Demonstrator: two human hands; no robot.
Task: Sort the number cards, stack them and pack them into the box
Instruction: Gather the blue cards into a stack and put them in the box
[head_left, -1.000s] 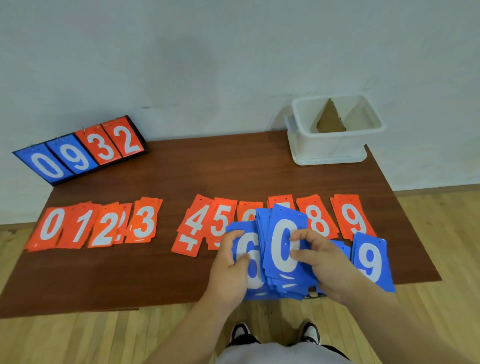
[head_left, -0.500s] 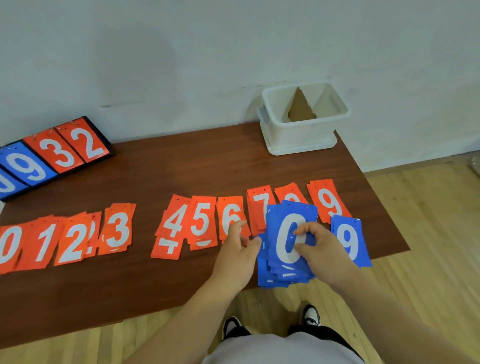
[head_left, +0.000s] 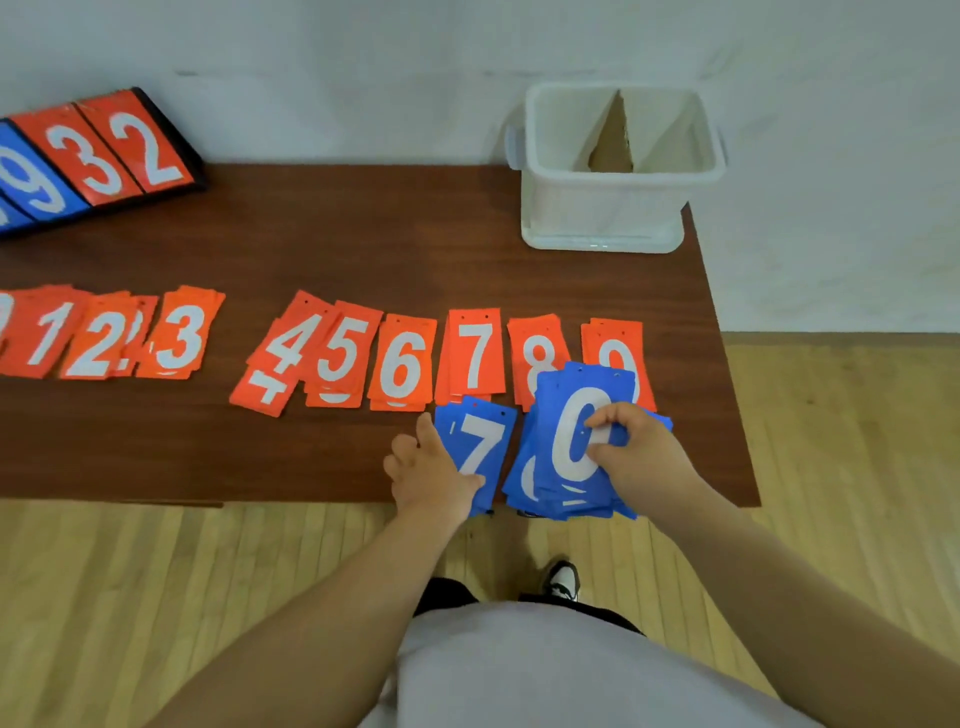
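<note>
Orange cards (head_left: 400, 358) run across the table (head_left: 363, 234) reading 1 through 9, and the scoreboard (head_left: 98, 150) at 10 o'clock shows 9, 3, 2. Left hand (head_left: 431, 467) holds a blue 7 card (head_left: 480, 441) by its lower corner, thumb on top, lying at 6 o'clock from the orange 7. Right hand (head_left: 639, 457) grips the blue stack (head_left: 563, 467), 0 on top, at the near edge. White box (head_left: 597, 218) sits at 1 o'clock. Half a second back that blue 7 wasn't laid out and the left hand was up against the stack
</note>
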